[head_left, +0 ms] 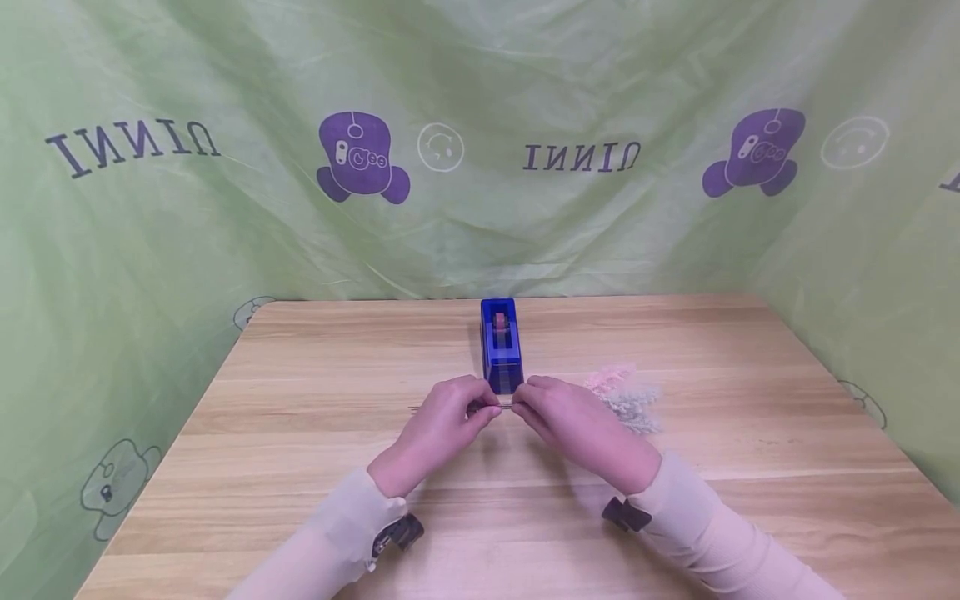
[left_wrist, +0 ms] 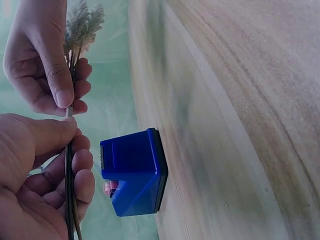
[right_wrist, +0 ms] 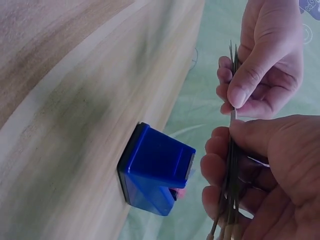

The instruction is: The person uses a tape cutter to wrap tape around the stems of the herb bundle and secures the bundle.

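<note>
Both hands hold a thin bundle of dark flower stems (left_wrist: 68,165) level above the table. My left hand (head_left: 446,417) pinches the stems between thumb and fingers, and their bare ends stick out past it to the left. Close beside it, my right hand (head_left: 577,421) grips the bundle nearer the blossoms. Fluffy grey-white flower heads (head_left: 636,408) and pink ones (head_left: 611,379) show beyond the right hand. A pale, shiny band (left_wrist: 69,111) lies around the stems in the small gap between both hands' fingertips.
A blue tape dispenser (head_left: 504,371) with a small pinkish roll (head_left: 501,320) stands just beyond the hands, its toothed cutter (right_wrist: 190,166) facing them. The wood-grain table (head_left: 300,467) ends at a green printed curtain (head_left: 480,233) at the back and sides.
</note>
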